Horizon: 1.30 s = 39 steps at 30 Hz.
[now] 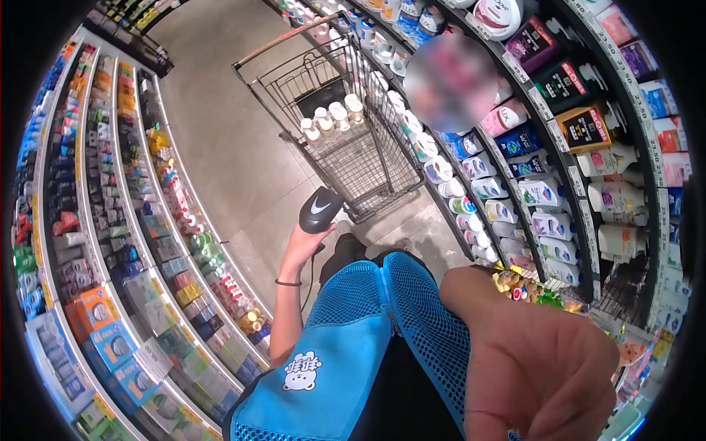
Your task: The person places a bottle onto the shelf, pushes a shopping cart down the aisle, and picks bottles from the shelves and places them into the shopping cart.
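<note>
A black barcode scanner (321, 211) with a white tick-shaped mark is gripped in my left hand (298, 246). Its cable hangs beside my wrist, which wears a dark band. Beyond the scanner stands a wire shopping cart (375, 165) with several white-capped bottles (337, 116) in its upper part. Close to the camera at lower right, my right hand (540, 367) shows its palm. Its thumb points up and left, and the lower frame edge hides the fingertips. No item shows against that palm. I wear a blue mesh vest (346, 345) with a white bear print.
Shelves of boxed and small packaged goods (110, 309) curve along the left. On the right, shelf rows hold pump bottles (555, 81) and white bottles (555, 224) above price strips. Grey floor tiles (220, 125) run between them. One round patch at upper right is blurred.
</note>
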Motion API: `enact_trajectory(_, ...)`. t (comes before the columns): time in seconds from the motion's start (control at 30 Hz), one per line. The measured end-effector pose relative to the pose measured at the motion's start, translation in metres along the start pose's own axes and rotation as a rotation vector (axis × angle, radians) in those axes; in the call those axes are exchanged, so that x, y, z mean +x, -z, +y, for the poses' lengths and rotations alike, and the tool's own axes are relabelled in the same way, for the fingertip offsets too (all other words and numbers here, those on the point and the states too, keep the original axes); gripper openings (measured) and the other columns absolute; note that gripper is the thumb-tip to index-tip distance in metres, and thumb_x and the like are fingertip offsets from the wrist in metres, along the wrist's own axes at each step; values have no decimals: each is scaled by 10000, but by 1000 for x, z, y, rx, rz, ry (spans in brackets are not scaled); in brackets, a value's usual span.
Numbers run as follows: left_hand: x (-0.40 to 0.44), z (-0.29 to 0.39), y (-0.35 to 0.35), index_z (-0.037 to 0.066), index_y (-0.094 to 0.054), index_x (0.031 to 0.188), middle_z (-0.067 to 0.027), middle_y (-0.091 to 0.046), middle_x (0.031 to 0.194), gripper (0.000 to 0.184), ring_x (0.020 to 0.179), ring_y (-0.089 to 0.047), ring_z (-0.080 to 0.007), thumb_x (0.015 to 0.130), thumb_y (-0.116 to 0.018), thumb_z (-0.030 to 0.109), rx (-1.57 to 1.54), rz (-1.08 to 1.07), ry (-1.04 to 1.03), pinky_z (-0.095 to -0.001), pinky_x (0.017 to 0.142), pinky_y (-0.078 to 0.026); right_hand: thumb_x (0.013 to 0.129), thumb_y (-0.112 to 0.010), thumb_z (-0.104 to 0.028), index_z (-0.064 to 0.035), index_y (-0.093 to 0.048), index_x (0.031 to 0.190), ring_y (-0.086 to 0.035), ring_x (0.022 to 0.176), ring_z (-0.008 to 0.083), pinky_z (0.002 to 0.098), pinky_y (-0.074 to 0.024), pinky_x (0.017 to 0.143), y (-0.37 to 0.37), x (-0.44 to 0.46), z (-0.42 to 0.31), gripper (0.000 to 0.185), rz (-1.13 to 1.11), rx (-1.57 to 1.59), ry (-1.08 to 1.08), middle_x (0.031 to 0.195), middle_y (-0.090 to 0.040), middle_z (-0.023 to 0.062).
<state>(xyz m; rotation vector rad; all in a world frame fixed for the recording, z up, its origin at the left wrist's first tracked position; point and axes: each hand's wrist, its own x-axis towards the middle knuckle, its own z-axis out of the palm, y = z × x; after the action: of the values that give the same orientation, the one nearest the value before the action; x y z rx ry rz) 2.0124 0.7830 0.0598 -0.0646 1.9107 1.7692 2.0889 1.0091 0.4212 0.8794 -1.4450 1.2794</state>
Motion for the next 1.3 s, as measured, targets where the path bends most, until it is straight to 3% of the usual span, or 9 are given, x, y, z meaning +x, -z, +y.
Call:
enact_trajectory(0.2,23,6,4,19,-656,1134,-37,-713,958,338,921,-664,-129,856,-816,125,121,-130,51,-298,846,-529,933,-704,-155,-102,-674,987,-705,737,218,368,-542,559,2,3,18,81,-1,-274,-241,971,-734,0)
enact_trajectory(0.27,36,-4,-2,14,-665,1164,-37,-719,994,373,929,-660,-124,848,-825,129,106,-167,88,-295,851,-525,924,-706,-161,-83,-692,972,-699,734,217,347,-537,557,17,0,50,93,-71,-209,50,954,-726,30)
enact_trajectory(0.87,50,61,-229,8,-701,1097,-22,-715,1008,298,897,-633,-103,839,-828,86,227,-531,10,-275,791,-503,829,-714,-239,-144,-707,878,-649,728,109,225,-463,630,256,-40,-137,107,-48,-213,68,824,-673,-18)
enact_trajectory(0.9,48,61,-243,7,-701,1095,-24,-716,1015,293,902,-634,-103,840,-825,81,243,-587,-11,-276,790,-503,823,-715,-243,-148,-708,873,-646,728,103,218,-459,634,279,-46,-154,108,-31,-270,27,817,-670,-21)
enact_trajectory(0.97,43,61,-264,4,-703,1109,-29,-724,1004,293,898,-645,-105,850,-815,81,311,-626,-15,-274,787,-505,777,-646,-112,16,-685,969,-673,766,209,303,-503,623,331,-66,-187,234,50,-640,-199,929,-699,159)
enact_trajectory(1.07,38,61,-291,15,-700,1140,-27,-722,1006,321,905,-651,-114,850,-815,92,452,-582,69,-277,812,-503,962,-575,-208,84,-644,1234,-713,926,266,309,-555,789,391,-124,-201,405,360,-938,-539,1076,-723,225)
enact_trajectory(1.17,29,52,-315,22,-693,1151,-35,-711,1023,328,939,-643,-122,850,-809,82,374,-528,99,-282,862,-501,1006,-580,-48,24,-638,1303,-696,1067,195,311,-533,938,433,-185,-207,311,448,-1052,-936,1154,-734,128)
enact_trajectory(1.23,27,44,-327,16,-688,1153,-42,-708,1023,314,943,-647,-129,860,-791,62,352,-536,71,-288,872,-506,1003,-594,-101,26,-635,1303,-693,1073,180,306,-535,920,456,-225,-220,328,565,-1095,-1237,1159,-738,132)
enact_trajectory(1.3,28,28,-331,11,-681,1165,-36,-708,1025,321,917,-637,-117,870,-794,64,316,-552,92,-277,829,-503,997,-599,-112,13,-634,1309,-694,1063,175,303,-538,908,470,-241,-222,338,639,-1057,-1283,1149,-743,126)
